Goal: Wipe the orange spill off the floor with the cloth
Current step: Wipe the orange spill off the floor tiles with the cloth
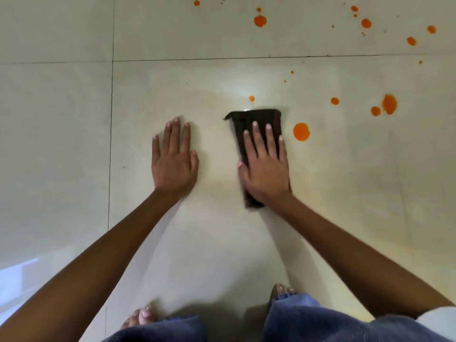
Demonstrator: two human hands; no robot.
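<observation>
A folded dark brown cloth lies flat on the pale tiled floor. My right hand presses down on it with fingers spread, covering its near half. Orange spill drops dot the floor beyond and to the right: a round blob just right of the cloth, a small drop just past its far edge, a larger patch further right, and several more scattered at the far right. My left hand rests flat on bare tile, left of the cloth, holding nothing.
Dark grout lines cross the floor, one running left to right beyond the hands and one front to back at the left. My bare feet and blue trouser hems show at the bottom edge.
</observation>
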